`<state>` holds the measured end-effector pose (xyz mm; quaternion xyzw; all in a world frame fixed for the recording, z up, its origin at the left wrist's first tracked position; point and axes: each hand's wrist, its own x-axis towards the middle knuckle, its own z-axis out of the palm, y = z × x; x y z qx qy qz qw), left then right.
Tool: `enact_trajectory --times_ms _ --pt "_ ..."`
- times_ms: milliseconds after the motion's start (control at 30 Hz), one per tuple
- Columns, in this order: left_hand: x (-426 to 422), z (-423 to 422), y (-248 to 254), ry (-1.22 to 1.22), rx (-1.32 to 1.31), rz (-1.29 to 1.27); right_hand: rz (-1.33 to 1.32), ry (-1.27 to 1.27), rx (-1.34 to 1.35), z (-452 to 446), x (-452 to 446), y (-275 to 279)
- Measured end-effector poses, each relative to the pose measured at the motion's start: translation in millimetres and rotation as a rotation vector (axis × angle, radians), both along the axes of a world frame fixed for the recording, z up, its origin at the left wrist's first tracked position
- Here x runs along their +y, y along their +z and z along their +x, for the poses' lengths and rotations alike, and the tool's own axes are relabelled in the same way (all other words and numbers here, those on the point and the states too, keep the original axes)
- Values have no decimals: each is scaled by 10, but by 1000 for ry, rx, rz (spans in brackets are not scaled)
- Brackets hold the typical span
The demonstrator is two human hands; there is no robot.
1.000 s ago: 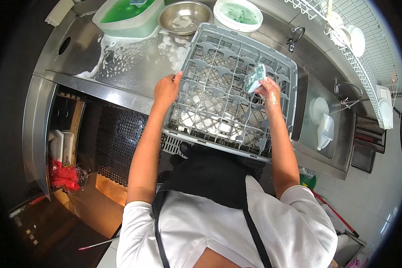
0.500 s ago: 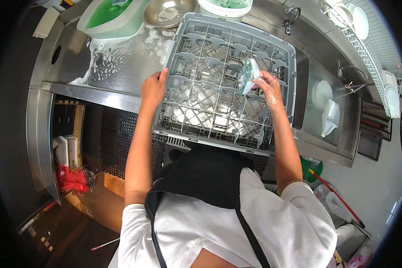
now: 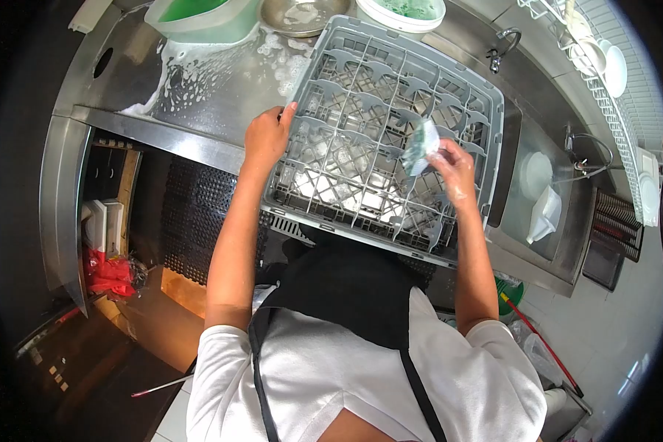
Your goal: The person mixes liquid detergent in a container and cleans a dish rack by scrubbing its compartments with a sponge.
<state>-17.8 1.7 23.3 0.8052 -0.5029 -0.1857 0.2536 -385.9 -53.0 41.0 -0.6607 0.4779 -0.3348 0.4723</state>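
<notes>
A grey plastic dish rack (image 3: 368,234) with square compartments lies on the steel counter, its near edge jutting over the counter front. My left hand (image 3: 270,136) grips the left rim of the rack, thumb on top and fingers curled. Between the fingertips of my right hand (image 3: 455,171) is a green and white sponge (image 3: 421,147), soapy and held over the compartments right of the middle. Suds wet the skin of that hand. Whether the sponge touches the dividers is hard to tell.
Behind the rack stand a tub of green liquid (image 3: 199,26), a metal bowl (image 3: 302,15) and a white bucket (image 3: 401,18). Foam (image 3: 188,77) covers part of the counter. At right are a sink (image 3: 549,250) holding white items, faucets and a wire shelf (image 3: 604,103).
The sponge has turned in my right hand and shifted slightly down relative to the rack. My left hand stays on the rim. The whole view has shifted with the camera.
</notes>
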Motion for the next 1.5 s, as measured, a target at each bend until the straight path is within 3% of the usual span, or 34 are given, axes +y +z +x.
enact_trajectory --times_ms 200,267,367,400,500,667,767,967,1000,1100,1133,1233,1267,1367,1500 --pt "3 12 -38 -15 -51 -10 -684 453 567 1088 138 218" --pt "15 12 -53 -19 -59 -21 -648 674 938 1485 45 -63" --pt "19 25 -59 -11 -56 -68 -615 723 983 1684 16 -384" --pt "21 22 -44 -6 -50 -83 -490 733 1027 1706 -9 -362" --pt "43 14 -91 14 -47 -129 -388 867 910 1514 -146 -311" --pt "34 39 -132 21 -47 -147 -489 1159 1026 1561 -194 -293" --pt "48 48 -134 21 -36 -158 -442 986 1130 1743 -132 -282" --pt "71 65 -136 18 -3 -159 -308 482 773 1539 119 69" --pt "73 67 -134 17 -4 -157 -205 450 831 1577 170 100" --pt "53 58 -135 7 -11 -160 -384 709 802 1535 148 -229" --pt "56 56 -137 7 -13 -160 -304 866 906 1521 53 -224" --pt "47 56 -150 -11 -30 -168 -266 1084 866 1436 -141 -346" --pt "37 50 -158 -17 -35 -164 -352 1127 887 1440 -171 -420" --pt "36 52 -183 -18 -39 -156 -524 1308 1370 1769 -136 -396" --pt "28 79 -176 -20 -74 -145 -582 1044 1320 1901 30 -359"
